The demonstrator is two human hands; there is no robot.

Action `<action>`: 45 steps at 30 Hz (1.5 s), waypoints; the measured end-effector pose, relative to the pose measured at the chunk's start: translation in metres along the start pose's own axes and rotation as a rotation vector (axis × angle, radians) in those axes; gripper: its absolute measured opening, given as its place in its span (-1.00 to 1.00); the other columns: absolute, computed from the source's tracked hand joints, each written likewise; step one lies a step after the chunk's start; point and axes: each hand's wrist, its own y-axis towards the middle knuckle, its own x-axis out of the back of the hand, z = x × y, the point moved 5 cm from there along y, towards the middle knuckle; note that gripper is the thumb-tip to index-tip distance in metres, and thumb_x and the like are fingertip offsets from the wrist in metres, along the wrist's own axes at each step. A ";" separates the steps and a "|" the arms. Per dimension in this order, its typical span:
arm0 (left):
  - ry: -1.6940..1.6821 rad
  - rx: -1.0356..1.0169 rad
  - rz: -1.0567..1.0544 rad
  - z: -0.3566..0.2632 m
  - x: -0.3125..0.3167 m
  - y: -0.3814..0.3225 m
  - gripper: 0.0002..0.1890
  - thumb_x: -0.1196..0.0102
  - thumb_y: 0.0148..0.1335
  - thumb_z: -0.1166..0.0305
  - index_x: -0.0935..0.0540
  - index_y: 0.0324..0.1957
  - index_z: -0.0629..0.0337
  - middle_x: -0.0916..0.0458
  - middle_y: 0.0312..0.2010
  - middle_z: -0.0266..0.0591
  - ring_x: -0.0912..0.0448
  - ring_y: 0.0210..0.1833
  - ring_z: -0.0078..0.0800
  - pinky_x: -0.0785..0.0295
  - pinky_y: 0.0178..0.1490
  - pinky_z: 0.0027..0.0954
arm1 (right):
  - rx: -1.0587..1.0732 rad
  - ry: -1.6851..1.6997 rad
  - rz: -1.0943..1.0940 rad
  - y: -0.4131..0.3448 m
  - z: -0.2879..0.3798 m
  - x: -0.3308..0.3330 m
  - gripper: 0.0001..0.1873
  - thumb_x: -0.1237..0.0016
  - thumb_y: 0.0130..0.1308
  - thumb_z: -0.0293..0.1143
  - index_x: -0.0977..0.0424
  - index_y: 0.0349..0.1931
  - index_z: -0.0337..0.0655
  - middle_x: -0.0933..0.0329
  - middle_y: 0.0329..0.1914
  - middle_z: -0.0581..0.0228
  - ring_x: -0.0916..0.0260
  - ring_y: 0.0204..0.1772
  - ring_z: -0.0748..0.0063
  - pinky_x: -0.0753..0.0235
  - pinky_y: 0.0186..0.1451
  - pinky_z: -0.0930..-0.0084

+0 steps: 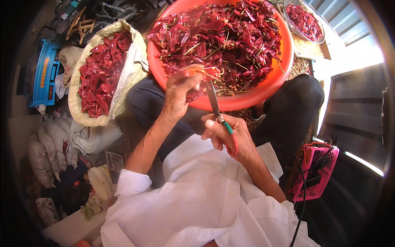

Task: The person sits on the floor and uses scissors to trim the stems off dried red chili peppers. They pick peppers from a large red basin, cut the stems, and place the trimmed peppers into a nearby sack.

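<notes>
Over the near rim of a large red plastic basin [287, 61], my left hand [182, 86] grips a dried red chili pepper [195, 95] by its upper part. My right hand [230, 132] holds a pair of scissors [213, 97] whose handles are wrapped in green and red. Their dark blades point up at the pepper and its pale stalk, close to my left fingers. Whether the blades touch the stalk I cannot tell. Heaped in the basin are dried red chili peppers [216, 34], many with stalks.
A woven sack [74, 102] of red peppers stands at the left. Filled white bags [58, 145] and a blue plastic crate [44, 74] lie beyond. A metal sieve [322, 35] with peppers sits far right. A pink basket [314, 173] and black cable [301, 210] are at my right.
</notes>
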 end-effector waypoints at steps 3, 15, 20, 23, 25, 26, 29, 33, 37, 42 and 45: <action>0.004 0.001 0.007 0.004 0.000 -0.003 -0.70 -0.38 0.33 0.49 -0.74 0.09 0.24 -0.68 -0.32 -0.47 -0.53 -0.34 -0.77 -0.48 -0.21 -0.64 | 0.003 0.019 -0.020 0.003 -0.003 0.003 -0.48 -0.24 0.45 -0.11 -0.58 0.13 -0.45 -0.66 -0.37 0.15 -0.36 -0.54 0.61 -0.28 -0.51 0.60; 0.108 -0.026 0.040 0.012 -0.005 -0.013 -0.67 -0.37 0.32 0.55 -0.73 0.12 0.21 -0.76 -0.22 -0.36 -0.59 -0.32 -0.74 -0.51 -0.25 -0.64 | 0.016 0.004 -0.059 0.006 -0.003 0.009 -0.58 -0.25 0.41 -0.21 -0.64 0.05 -0.42 -0.63 -0.48 0.22 -0.29 -0.63 0.65 -0.19 -0.60 0.64; 0.302 -0.073 0.043 0.012 0.004 -0.009 -0.75 -0.33 0.35 0.58 -0.71 0.06 0.25 -0.74 -0.22 -0.37 -0.59 -0.30 -0.73 -0.54 -0.19 -0.63 | 0.084 -0.069 -0.183 0.006 -0.004 0.024 -0.60 -0.32 0.34 -0.26 -0.67 0.03 -0.39 -0.64 -0.48 0.26 -0.32 -0.62 0.72 -0.21 -0.60 0.68; 0.344 -0.086 -0.007 0.003 0.020 -0.001 -0.88 -0.25 0.48 0.39 -0.71 -0.07 0.22 -0.70 -0.29 -0.44 -0.57 -0.24 -0.73 -0.51 -0.16 -0.57 | 0.145 -0.145 -0.306 0.002 -0.004 0.040 -0.57 -0.39 0.29 -0.33 -0.66 0.08 -0.39 -0.64 -0.49 0.34 -0.38 -0.58 0.76 -0.26 -0.56 0.72; 0.590 -0.172 -0.033 -0.014 0.028 0.006 -0.79 -0.22 0.51 0.25 -0.70 -0.12 0.20 -0.67 -0.31 -0.43 -0.54 -0.25 -0.72 -0.47 -0.16 -0.55 | 0.223 -0.188 -0.373 0.004 -0.003 0.047 -0.56 -0.39 0.29 -0.35 -0.66 0.10 -0.39 -0.62 -0.51 0.40 -0.39 -0.55 0.78 -0.26 -0.55 0.73; 0.617 -0.106 -0.048 -0.019 0.033 0.008 -0.73 -0.21 0.52 0.17 -0.70 -0.14 0.21 -0.66 -0.32 -0.43 -0.51 -0.27 -0.72 -0.44 -0.15 -0.55 | 0.400 -0.367 -0.421 0.000 0.005 0.050 -0.59 -0.40 0.27 -0.39 -0.67 0.08 -0.37 -0.54 -0.57 0.37 -0.32 -0.52 0.80 -0.28 -0.49 0.70; 0.773 -0.250 0.075 -0.041 0.017 0.009 -0.77 -0.24 0.50 0.26 -0.72 -0.04 0.24 -0.63 -0.38 -0.46 -0.51 -0.28 -0.74 -0.44 -0.21 -0.55 | 0.482 -0.799 -0.577 -0.008 0.011 0.059 -0.66 -0.34 0.28 -0.37 -0.66 0.03 -0.25 -0.54 -0.53 0.21 -0.36 -0.52 0.41 -0.44 -0.34 0.39; 0.851 -0.054 0.168 -0.040 -0.017 -0.009 -0.68 -0.31 0.43 0.31 -0.71 0.13 0.24 -0.60 -0.46 -0.40 -0.49 -0.41 -0.73 -0.43 -0.34 -0.50 | 0.668 -0.905 -0.670 -0.010 0.015 0.056 -0.68 -0.32 0.26 -0.43 -0.64 0.01 -0.21 -0.56 -0.44 0.09 -0.52 -0.43 0.14 -0.48 -0.30 0.30; 0.924 0.055 0.242 -0.032 -0.044 -0.015 -0.64 -0.33 0.39 0.36 -0.69 0.17 0.25 -0.58 -0.52 -0.32 -0.48 -0.54 -0.68 -0.42 -0.44 -0.45 | 0.761 -0.933 -0.647 -0.010 0.018 0.051 -0.63 -0.40 0.22 -0.44 -0.66 0.03 -0.27 -0.28 -0.63 0.21 -0.12 -0.55 0.55 -0.29 -0.45 0.55; 0.957 0.007 0.285 -0.028 -0.048 -0.017 -0.69 -0.20 0.47 0.49 -0.68 0.21 0.30 -0.64 -0.48 -0.36 -0.55 -0.46 -0.74 -0.47 -0.41 -0.54 | 0.657 -0.779 -0.463 -0.014 0.019 0.049 -0.64 -0.40 0.21 -0.46 -0.68 0.00 -0.33 -0.43 -0.64 0.26 -0.16 -0.59 0.65 -0.23 -0.50 0.57; 0.897 -0.074 0.272 -0.025 -0.045 -0.020 -0.72 -0.19 0.47 0.52 -0.70 0.16 0.33 -0.70 -0.41 -0.31 -0.59 -0.41 -0.72 -0.53 -0.34 -0.55 | 0.281 -0.285 -0.278 -0.009 0.006 0.047 -0.64 -0.40 0.21 -0.46 -0.69 0.01 -0.36 -0.52 -0.63 0.38 -0.18 -0.62 0.75 -0.14 -0.55 0.65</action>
